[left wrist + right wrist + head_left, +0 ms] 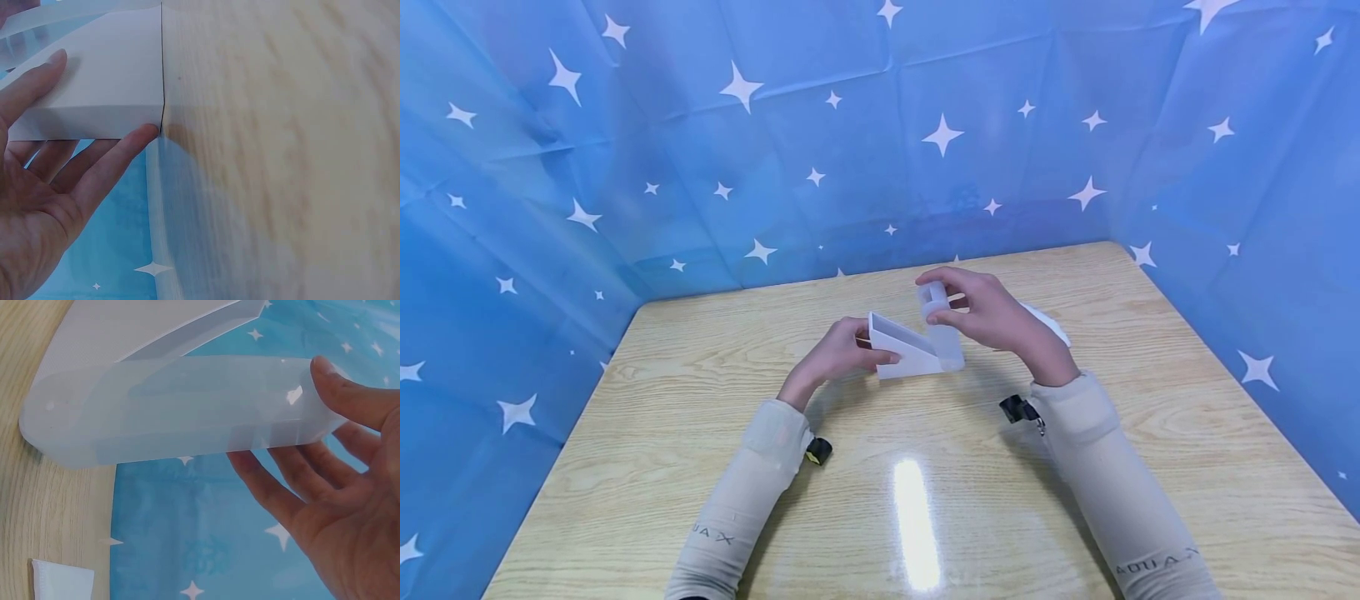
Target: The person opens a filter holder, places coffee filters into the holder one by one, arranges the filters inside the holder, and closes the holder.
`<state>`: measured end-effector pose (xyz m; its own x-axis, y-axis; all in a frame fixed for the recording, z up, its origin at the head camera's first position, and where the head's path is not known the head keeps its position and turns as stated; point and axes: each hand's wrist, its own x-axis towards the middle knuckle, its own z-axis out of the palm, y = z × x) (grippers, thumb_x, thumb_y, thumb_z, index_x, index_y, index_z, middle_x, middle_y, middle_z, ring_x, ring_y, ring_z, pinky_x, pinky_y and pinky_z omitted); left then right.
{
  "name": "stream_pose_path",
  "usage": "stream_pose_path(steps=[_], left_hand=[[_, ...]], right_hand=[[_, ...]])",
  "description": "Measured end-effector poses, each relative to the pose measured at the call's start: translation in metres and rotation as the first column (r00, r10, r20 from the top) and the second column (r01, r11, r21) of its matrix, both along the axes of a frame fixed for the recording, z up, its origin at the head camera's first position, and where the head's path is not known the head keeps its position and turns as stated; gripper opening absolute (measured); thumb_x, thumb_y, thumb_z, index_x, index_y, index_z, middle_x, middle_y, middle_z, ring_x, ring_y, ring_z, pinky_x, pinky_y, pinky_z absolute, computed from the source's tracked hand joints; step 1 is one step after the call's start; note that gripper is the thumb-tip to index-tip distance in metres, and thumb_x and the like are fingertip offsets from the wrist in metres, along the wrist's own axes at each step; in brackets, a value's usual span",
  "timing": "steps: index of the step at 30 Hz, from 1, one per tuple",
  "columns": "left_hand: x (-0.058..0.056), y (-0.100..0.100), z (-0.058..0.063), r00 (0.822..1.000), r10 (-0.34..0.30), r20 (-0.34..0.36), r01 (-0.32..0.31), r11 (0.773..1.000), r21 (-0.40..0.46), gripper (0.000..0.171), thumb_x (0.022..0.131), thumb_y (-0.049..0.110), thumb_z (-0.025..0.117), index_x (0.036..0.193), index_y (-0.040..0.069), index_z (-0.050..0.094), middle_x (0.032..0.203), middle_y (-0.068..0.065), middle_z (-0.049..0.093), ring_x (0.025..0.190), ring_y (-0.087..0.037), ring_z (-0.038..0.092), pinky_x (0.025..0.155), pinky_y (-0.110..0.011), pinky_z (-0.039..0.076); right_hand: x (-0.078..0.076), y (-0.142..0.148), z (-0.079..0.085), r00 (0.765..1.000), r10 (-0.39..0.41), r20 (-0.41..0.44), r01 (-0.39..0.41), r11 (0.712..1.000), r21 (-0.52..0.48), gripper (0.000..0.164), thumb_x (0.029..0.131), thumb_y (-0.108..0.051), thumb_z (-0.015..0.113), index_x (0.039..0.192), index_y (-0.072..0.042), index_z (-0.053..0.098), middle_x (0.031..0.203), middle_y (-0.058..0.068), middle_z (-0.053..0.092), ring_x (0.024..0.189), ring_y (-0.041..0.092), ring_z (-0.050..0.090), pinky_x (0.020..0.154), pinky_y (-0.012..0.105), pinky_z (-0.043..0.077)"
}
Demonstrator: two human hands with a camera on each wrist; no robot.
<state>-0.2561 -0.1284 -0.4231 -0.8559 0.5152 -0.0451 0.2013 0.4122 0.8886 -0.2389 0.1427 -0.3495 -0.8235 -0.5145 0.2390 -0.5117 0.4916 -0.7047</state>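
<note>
One left hand point(846, 348), at nine o'clock, pinched a white slant-topped box point(904, 357) at the wooden table point(700, 375), thumb and fingers parted by its thickness; at the box's three o'clock, overlapping its low end, a translucent container point(946, 343) rose slightly tilted toward eleven; the right hand point(988, 312), fingers half curled, gripped the container's top from two o'clock, and a partly hidden white item point(1049, 323) lay at that hand's three o'clock

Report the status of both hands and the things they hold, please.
Left hand gripping white box. Right hand gripping translucent container by its top, beside the box. White item on table right of container, seemingly out of the way.
</note>
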Motion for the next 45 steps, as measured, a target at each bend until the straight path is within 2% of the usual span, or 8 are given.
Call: stream_pose_path(steps=[13,38,45], left_hand=[[-0.0023,0.0001,-0.0021,1.0,-0.01,0.013,0.01,1.0,0.014,0.037,0.088,0.02,0.084,0.122,0.012,0.072,0.115,-0.012,0.076,0.096,-0.023,0.075,0.078,-0.05,0.065],[0.0002,0.0002,0.0003,1.0,0.002,0.015,-0.002,1.0,0.009,0.037,0.089,0.02,0.083,0.123,0.012,0.072,0.115,-0.011,0.076,0.093,-0.021,0.074,0.078,-0.05,0.064],[0.0006,0.0002,0.0013,1.0,0.004,0.013,-0.004,1.0,0.008,0.035,0.089,0.019,0.084,0.121,0.011,0.072,0.112,-0.011,0.077,0.092,-0.027,0.074,0.077,-0.052,0.064]], right_hand=[[-0.0018,0.0033,-0.002,1.0,-0.005,0.014,0.006,1.0,-0.006,0.048,0.096,-0.009,0.074,0.142,-0.011,0.058,0.131,0.014,0.064,0.119,0.034,0.068,0.098,0.052,0.059],[-0.002,0.0048,-0.0012,0.999,-0.012,0.031,0.012,1.0,0.004,0.048,0.097,-0.009,0.073,0.142,-0.011,0.057,0.133,0.014,0.063,0.118,0.034,0.068,0.098,0.051,0.059],[-0.0016,0.0053,-0.0005,0.999,-0.015,0.034,0.015,1.0,0.004,0.049,0.096,-0.007,0.073,0.143,-0.01,0.056,0.132,0.014,0.064,0.119,0.034,0.067,0.098,0.051,0.059]])
